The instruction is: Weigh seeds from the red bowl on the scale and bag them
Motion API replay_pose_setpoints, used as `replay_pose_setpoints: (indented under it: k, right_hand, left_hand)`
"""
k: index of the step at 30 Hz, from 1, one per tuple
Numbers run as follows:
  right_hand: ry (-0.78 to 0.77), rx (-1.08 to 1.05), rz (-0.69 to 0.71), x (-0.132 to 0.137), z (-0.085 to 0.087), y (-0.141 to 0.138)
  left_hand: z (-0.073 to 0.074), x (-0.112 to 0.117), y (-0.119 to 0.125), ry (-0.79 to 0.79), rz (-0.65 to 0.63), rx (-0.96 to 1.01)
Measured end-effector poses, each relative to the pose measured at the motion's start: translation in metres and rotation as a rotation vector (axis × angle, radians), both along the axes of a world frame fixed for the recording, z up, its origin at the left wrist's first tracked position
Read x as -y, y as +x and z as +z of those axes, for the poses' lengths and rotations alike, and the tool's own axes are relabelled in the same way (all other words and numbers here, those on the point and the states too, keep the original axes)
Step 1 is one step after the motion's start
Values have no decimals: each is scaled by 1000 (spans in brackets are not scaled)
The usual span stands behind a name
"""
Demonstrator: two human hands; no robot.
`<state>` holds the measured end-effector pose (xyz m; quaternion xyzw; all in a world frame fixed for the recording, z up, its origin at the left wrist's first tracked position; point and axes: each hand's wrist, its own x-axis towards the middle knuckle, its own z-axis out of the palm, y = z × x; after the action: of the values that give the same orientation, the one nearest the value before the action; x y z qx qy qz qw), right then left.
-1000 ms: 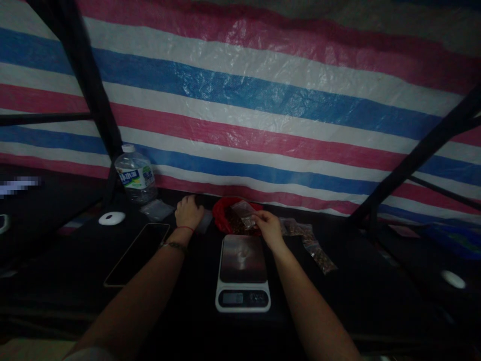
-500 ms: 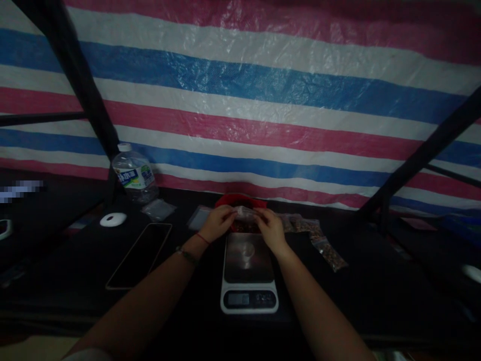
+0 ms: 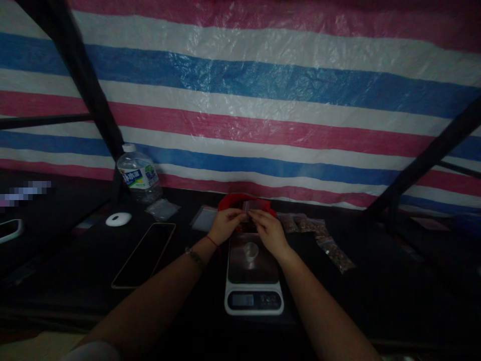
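My left hand and my right hand meet just beyond the far edge of a kitchen scale, fingers pinched on a small clear plastic bag held between them. Behind the bag sits a red bowl with dark contents. The scale's steel platform is bare and its display faces me.
A dark phone lies left of the scale, with a white round object, a water bottle and empty clear bags beyond it. Filled small bags lie to the right. A striped tarp hangs close behind the black table.
My left hand left the flat bags at the left and came to the bag that my right hand held. Both hands now pinch it over the bowl's front.
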<state>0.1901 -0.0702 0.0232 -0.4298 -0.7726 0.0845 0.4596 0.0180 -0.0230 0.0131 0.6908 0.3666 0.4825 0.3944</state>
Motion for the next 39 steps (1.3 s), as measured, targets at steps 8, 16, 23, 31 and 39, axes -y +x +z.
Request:
replay_pose_setpoints:
  k: [8, 16, 23, 31, 39]
  right_hand:
    - [30, -10, -69, 5, 5, -4]
    - [-18, -26, -50, 7, 4, -8]
    - [-133, -36, -22, 6, 4, -7]
    - [-231, -199, -4, 4, 3, -7]
    - [-67, -3, -145, 9, 9, -6]
  left_hand:
    - [-1, 6, 0, 81, -75, -30]
    - [0, 3, 1, 280, -70, -50]
    - [0, 5, -2, 310, -58, -105]
    - [1, 6, -2, 321, -97, -128]
    - [7, 14, 1, 403, -138, -198]
